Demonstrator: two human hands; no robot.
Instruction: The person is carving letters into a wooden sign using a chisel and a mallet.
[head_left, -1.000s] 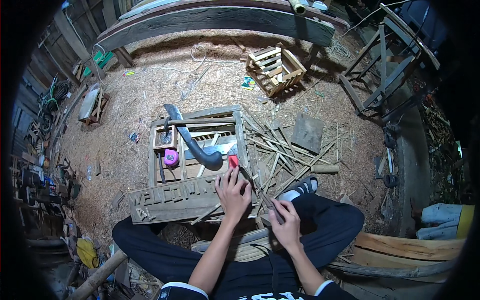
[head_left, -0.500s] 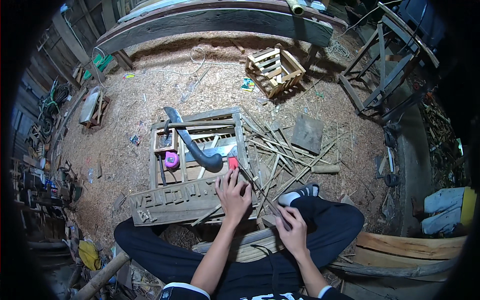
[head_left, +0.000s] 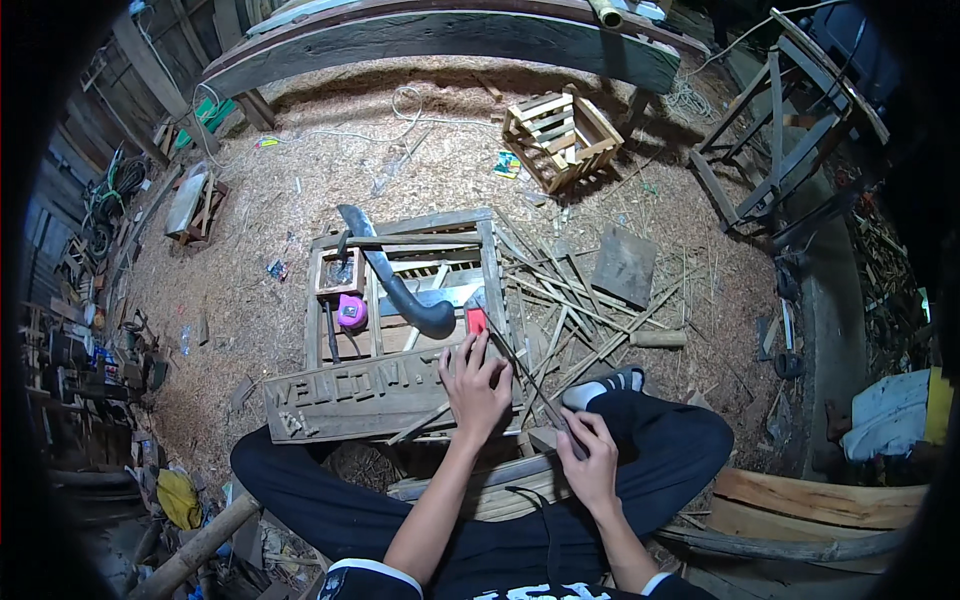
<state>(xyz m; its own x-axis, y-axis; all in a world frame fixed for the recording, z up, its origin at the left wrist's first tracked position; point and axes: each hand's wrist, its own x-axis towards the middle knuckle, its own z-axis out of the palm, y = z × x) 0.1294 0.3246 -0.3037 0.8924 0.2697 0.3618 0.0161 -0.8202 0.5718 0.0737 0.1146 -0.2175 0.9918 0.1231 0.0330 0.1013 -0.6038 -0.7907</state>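
Observation:
My left hand (head_left: 476, 390) lies over the right end of a wooden board (head_left: 340, 422) with raised letters. Its fingers stretch forward, fingertips at the red handle (head_left: 475, 320) of a flat metal blade; whether they touch it is unclear. My right hand (head_left: 592, 468) is closed around the near end of a long, thin dark rod (head_left: 548, 405), which slants up and left toward the red handle. The board rests on a slatted wooden frame (head_left: 488, 262). A large curved knife (head_left: 395, 285) with a dark handle lies across that frame.
A pink tape measure (head_left: 352, 311) and a small wooden box (head_left: 340, 272) sit on the frame's left. Thin sticks (head_left: 570, 290) and a flat square board (head_left: 624, 265) lie to the right. Farther off stand a slatted crate (head_left: 565, 140) and a long bench (head_left: 440, 55).
The whole view has shifted slightly, so the scene sits a little farther right. Both hands keep nearly the same pose, and the rod stays in my right hand.

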